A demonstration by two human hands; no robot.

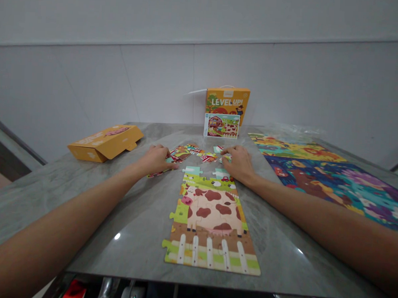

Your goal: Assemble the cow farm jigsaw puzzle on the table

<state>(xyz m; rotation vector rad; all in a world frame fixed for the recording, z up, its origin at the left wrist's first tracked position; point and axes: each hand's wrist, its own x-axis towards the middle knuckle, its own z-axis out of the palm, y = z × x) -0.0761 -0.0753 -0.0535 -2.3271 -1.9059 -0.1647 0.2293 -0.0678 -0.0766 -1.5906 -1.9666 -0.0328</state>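
Note:
A partly joined jigsaw puzzle (212, 212) lies flat in front of me, showing a spotted cow behind a white fence. Loose puzzle pieces (185, 152) are heaped beyond its far edge. My left hand (157, 159) rests at the left side of this heap, thumb and fingers apart, with pieces beside and partly beneath it. To the right of the heap, my right hand (238, 162) has its thumb and fingertips around a light green and white puzzle piece (226, 158). Its palm covers part of the table near the puzzle's upper right corner.
Behind the pieces stand an orange box (228, 97) and a farm picture card (222, 126). A yellow box (107, 142) lies at the left. Two colourful finished puzzles, one with a dark blue ground (333, 187), lie at the right, near clear plastic wrap (293, 131).

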